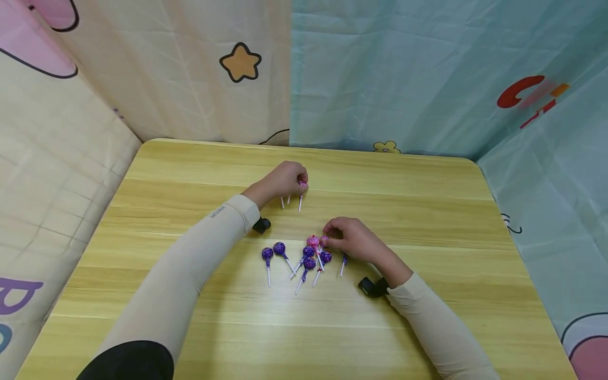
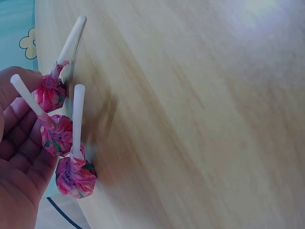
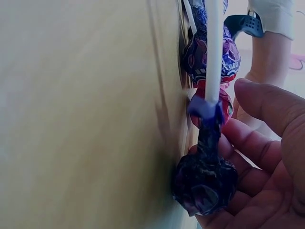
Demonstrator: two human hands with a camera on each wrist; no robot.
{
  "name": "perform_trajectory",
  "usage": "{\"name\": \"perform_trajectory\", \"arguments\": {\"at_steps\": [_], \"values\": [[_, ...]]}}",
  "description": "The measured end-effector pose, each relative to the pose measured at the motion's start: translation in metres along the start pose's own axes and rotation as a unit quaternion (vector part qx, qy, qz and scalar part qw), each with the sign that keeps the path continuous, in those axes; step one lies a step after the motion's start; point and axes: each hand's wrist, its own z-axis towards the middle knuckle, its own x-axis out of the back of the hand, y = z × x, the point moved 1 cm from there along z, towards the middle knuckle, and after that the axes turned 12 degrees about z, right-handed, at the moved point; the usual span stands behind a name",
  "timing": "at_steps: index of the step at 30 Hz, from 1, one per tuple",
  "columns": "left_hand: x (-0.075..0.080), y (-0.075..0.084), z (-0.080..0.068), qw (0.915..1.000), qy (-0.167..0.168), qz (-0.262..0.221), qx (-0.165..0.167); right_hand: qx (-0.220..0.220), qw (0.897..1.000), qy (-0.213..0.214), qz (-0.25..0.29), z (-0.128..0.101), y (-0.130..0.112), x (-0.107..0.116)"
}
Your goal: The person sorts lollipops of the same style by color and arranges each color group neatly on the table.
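Left wrist, left grip [image 1: 283, 178] pinching pink lollipop [image 2: 50, 94], two tops [image 2: 76, 179] head view hides, right grip [image 1: 353, 239] unclear

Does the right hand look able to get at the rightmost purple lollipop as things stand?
Probably yes: the purple lollipop sits close by the fingers of the right hand, and nothing lies across its white stick. Whether the fingers hold the pink lollipop near their tips, I can't tell.
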Motion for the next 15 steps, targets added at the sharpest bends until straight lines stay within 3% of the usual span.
{"name": "perform_trajectory", "arguments": {"at_steps": [7,15], "values": [[0.001,-0.001,-0.002,0.9999,0.016,0.003,-0.005,0.003,1.0,0.001,0.0,0.0,0.001,-0.002],[0.004,-0.01,-0.01,0.9998,0.015,0.0,0.012,-0.005,1.0,0.001,0.001,0.001,0.002,-0.003]]}}
